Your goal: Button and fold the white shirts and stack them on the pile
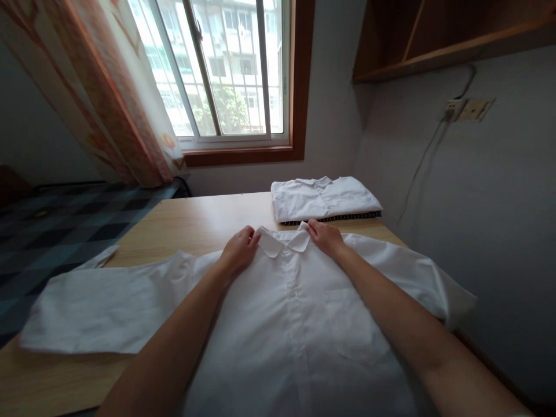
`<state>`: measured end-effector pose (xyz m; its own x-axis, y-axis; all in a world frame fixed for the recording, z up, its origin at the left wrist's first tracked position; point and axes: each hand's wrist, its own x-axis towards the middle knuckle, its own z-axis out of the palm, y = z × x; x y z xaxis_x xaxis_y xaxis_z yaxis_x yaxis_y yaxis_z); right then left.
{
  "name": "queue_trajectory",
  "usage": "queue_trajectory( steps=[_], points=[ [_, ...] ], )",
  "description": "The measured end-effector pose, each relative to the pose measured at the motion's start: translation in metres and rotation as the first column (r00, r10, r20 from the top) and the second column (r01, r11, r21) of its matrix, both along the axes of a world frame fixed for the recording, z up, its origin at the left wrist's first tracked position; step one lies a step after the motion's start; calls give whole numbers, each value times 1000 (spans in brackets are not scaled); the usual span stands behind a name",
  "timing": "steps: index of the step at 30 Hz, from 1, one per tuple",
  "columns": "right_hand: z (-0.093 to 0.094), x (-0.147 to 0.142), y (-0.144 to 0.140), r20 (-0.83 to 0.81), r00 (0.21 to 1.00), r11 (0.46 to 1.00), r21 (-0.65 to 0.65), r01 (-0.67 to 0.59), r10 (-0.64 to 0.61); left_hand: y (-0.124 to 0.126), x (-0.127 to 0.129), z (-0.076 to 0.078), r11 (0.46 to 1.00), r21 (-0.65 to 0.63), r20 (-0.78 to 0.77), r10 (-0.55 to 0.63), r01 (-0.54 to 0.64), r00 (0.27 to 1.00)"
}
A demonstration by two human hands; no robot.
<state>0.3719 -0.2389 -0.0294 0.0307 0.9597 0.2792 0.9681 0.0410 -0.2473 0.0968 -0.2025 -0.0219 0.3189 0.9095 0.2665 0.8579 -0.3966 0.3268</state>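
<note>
A white button-up shirt (299, 324) lies front side up on the wooden table (195, 220), its collar towards the window. One sleeve stretches out to the left across the tabletop; the other reaches past the table's right edge. My left hand (241, 248) pinches the shirt by the left side of the collar. At the collar's right side, my right hand (325, 236) grips the fabric in the same way. Both hands are closed, and my forearms pass over the shirt's front. A chest pocket shows beside my right forearm.
Folded white shirts (324, 200) sit on a dark patterned item at the table's back right. A checked bed cover (65, 220) is to the left, under a curtain (104, 92). On the right wall are a socket with a cord (455, 110) and a wooden shelf (434, 63).
</note>
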Motion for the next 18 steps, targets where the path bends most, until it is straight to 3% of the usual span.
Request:
queue_trajectory(
  steps=[3,7,10,14,18],
  points=[
    [-7,5,-5,-29,1000,1000,-8,2,-2,-9,0,2,1000,6,-9,-2,2,1000],
    [-7,10,-9,-73,997,1000,8,-13,14,-14,2,5,989,145,-152,-11,33,988],
    [1,12,-7,-4,999,993,117,-34,35,-12,8,15,970,240,-217,23,30,976],
    [14,15,1,104,993,943,322,-84,53,-8,17,35,924,382,-232,93,2,968],
    [15,14,18,176,984,932,350,-92,31,-4,23,41,881,472,-230,149,-24,962]
  ],
)
